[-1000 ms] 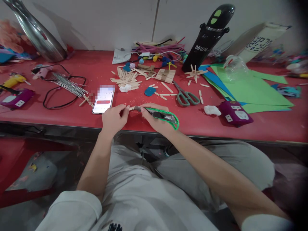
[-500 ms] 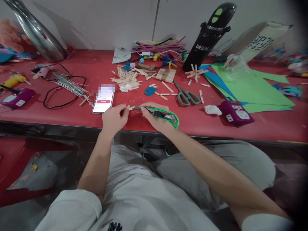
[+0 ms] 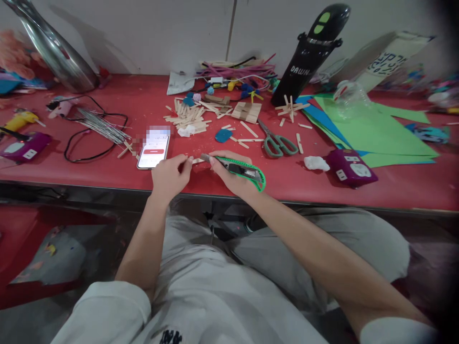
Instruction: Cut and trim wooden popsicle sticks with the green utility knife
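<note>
Near the front edge of the red table (image 3: 118, 172), my left hand (image 3: 171, 177) pinches a small wooden craft stick (image 3: 197, 161), whose end pokes out to the right of the fingers. My right hand (image 3: 233, 179) is closed round a green utility knife (image 3: 239, 169). The knife's blade points left and lies at the stick's right end; whether it touches the wood I cannot tell. A phone (image 3: 152, 155) with a lit screen lies just behind my left hand. Green-grey scissors (image 3: 278, 143) rest open beyond my right hand.
Behind my hands is a pile of craft sticks (image 3: 190, 114), with a blue piece (image 3: 223, 135) nearby. Purple power adapters (image 3: 353, 168) sit right and left. Green sheets (image 3: 390, 131), a black bottle (image 3: 304, 62) and a steel jug (image 3: 68, 62) stand or lie farther back.
The knife blade has shifted slightly to the right along the stick, showing more of the stick's end. My left hand keeps its place and its pinch.
</note>
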A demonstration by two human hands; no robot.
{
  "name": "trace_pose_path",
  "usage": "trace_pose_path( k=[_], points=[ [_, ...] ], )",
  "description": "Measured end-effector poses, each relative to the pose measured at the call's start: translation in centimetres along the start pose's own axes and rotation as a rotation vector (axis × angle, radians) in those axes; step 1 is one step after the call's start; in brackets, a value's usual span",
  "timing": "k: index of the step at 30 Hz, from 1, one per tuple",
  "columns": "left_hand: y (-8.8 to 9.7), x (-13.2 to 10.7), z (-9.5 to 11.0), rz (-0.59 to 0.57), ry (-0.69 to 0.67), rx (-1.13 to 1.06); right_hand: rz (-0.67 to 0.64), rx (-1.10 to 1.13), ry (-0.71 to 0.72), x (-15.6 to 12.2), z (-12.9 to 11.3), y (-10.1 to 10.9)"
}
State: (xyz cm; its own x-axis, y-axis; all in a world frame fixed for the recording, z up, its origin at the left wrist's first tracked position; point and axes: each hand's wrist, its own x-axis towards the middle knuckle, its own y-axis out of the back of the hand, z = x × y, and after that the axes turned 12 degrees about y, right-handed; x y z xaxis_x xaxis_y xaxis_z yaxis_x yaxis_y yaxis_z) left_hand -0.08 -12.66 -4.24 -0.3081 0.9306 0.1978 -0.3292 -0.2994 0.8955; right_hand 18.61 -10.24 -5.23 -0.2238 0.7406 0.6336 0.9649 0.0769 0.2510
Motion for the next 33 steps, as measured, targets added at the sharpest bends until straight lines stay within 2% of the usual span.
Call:
trace_pose_path(
  k=[5, 9, 13, 17, 26, 30, 33],
  points=[
    [0.04, -0.04, 0.01, -0.008, 0.002, -0.008, -0.042, 0.007, 0.006, -0.11, 0.23, -0.08],
    [-0.02, 0.00, -0.04, -0.002, 0.000, -0.002, 0.021, 0.020, 0.030, -0.17, 0.54, -0.23],
    [-0.07, 0.03, -0.06, 0.000, -0.006, 0.004, -0.036, -0.014, 0.011, -0.21, 0.49, -0.23],
    [-0.09, 0.04, -0.07, 0.000, -0.005, 0.001, 0.045, -0.007, 0.006, -0.21, 0.26, -0.29],
    [-0.27, -0.10, -0.23, 0.018, -0.025, 0.026, -0.030, 0.016, 0.047, 0.01, -0.19, -0.26],
    [-0.53, -0.14, -0.55, 0.037, -0.072, 0.007, 0.061, -0.008, 0.066, -0.07, 0.00, -0.37],
    [-0.77, -0.07, -0.83, 0.029, -0.107, -0.069, 0.094, -0.008, 0.027, -0.10, 0.19, -0.41]
  ],
)
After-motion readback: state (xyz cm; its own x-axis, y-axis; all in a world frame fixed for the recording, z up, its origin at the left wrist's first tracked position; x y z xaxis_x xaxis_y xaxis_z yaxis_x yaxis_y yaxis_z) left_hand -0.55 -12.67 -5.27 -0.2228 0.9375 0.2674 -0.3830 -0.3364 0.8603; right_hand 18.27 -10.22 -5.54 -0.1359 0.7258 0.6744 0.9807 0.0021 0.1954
